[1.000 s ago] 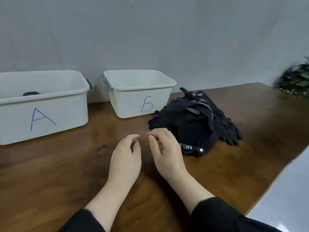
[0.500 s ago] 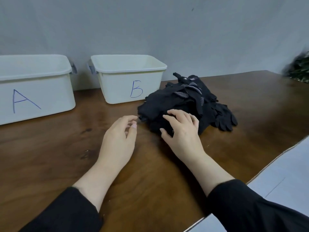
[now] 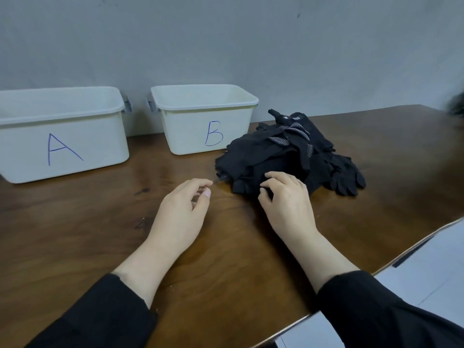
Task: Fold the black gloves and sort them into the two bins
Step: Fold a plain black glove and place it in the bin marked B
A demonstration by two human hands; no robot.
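Note:
A heap of black gloves (image 3: 281, 151) lies on the wooden table, just right of bin B; some gloves show white dotted palms. My right hand (image 3: 286, 199) is on the near edge of the heap, with thumb and curled fingers pinching a black glove at its front. My left hand (image 3: 183, 209) hovers over the table just left of the heap, fingers loosely curled and holding nothing. Two white plastic bins stand at the back: bin A (image 3: 100, 136) on the left and bin B (image 3: 185, 131) beside it. Their insides are hidden from this angle.
The brown table (image 3: 100, 234) ends in a slanted edge at the right, with pale floor beyond. A grey wall stands close behind the bins. A dark blurred shape (image 3: 457, 106) sits at the far right edge.
My right hand moved forward from the bare table onto the glove heap and closed on a glove. My left hand shifted slightly towards the heap. The view dropped, hiding the bins' insides.

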